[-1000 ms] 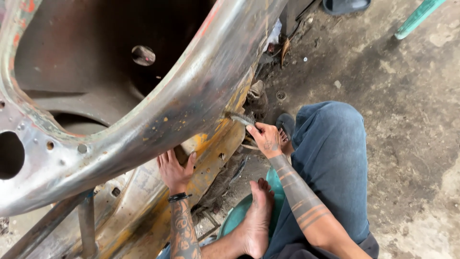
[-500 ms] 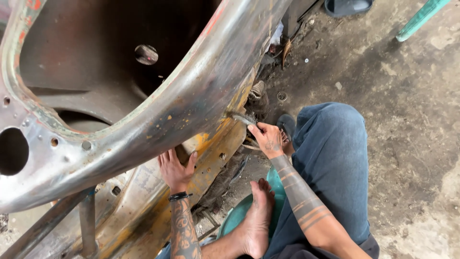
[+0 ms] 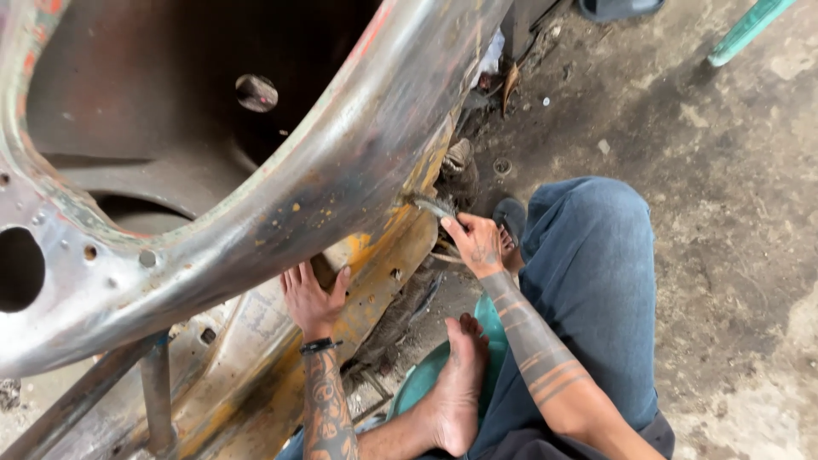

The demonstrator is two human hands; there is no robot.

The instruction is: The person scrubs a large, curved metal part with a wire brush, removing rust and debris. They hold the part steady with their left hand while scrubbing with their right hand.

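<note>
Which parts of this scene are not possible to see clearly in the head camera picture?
- Wire brush, head view: the handle is hidden inside the right hand.
- Left hand: the palm lies flat on the metal body panel, so it cannot be seen.
- Panel: cut off by the top and left edges.
- Small debris on the concrete floor: too small to identify.

Looking like a rough auto-body workshop. Showing it: a stripped bare-metal vehicle body shell [image 3: 281, 196] with scorched patches, drilled holes and leftover yellow and red paint, filling the left; a stained, gritty concrete floor [image 3: 733, 213] spreading to the right; scraps and debris [image 3: 503, 89] lying at the far edge, beside a teal stool leg [image 3: 745, 30].
</note>
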